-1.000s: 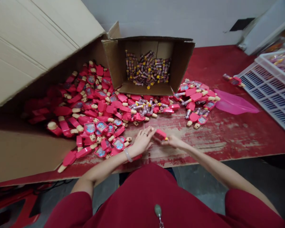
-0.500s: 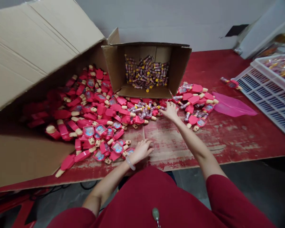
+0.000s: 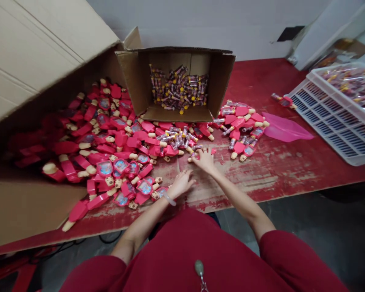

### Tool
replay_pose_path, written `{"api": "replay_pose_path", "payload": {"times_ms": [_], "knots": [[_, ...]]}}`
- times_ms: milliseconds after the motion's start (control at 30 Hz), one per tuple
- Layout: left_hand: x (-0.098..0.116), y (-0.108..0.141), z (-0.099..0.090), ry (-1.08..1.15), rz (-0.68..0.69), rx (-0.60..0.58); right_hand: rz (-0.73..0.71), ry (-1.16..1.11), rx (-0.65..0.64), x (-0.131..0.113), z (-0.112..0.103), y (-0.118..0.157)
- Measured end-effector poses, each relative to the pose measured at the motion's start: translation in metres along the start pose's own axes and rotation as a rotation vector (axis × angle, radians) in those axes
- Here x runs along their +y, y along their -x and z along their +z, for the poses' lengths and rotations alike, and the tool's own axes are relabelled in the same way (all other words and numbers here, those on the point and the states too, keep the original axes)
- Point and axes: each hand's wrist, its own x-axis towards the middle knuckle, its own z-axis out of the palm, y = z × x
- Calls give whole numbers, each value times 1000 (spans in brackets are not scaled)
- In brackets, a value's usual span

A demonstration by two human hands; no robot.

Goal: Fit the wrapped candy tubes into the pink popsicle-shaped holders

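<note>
A heap of pink plastic paddle-shaped toys with beige handles covers the left of the red table, and a smaller heap lies to the right. Between them lie clear candy tubes. My right hand is at the heap's front edge, its fingers over a small pink piece. Whether it grips that piece is hard to see. My left hand rests flat on the bare worn board, fingers apart, just right of the toys, with a pale bracelet on its wrist.
An open cardboard box holding candy tubes stands behind the heap. A large tilted carton borders the left. At right are a pink plastic sheet and a white slatted crate with packaged items.
My right hand has come back from the right heap, moving left and closer to me. The pink piece it held a second ago is no longer visible in it. My left hand has barely moved.
</note>
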Motion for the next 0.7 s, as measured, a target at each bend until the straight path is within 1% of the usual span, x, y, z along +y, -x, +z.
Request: {"api": "replay_pose_path", "payload": {"times_ms": [67,133,200,267,300,333,400,467,533,600,700], "knots": [[-1,-2,3,7,-9,61,-46,-97,-26,-15,12,20],[-6,0,5,7,-20,119,-131,-200,-75,-26,20,32],[-13,5,4,1,-36,153,-240,-285,-83,-27,19,32],[-21,11,1,-14,-49,180,-296,-342,6,-17,11,23],[-24,14,0,-24,-58,194,-283,-350,76,-8,7,16],[-26,16,-2,-34,-67,205,-239,-340,145,2,2,10],[-27,19,-4,-51,-79,230,-113,-263,231,24,-2,2],[-23,17,-5,-68,-70,270,-36,-155,238,42,2,5],[-16,12,-5,-94,-47,325,-42,-71,209,53,14,15],[-7,4,-6,-142,-28,355,-63,-39,186,59,28,28],[5,-6,-7,-234,-12,329,-28,-65,166,61,40,40]]}}
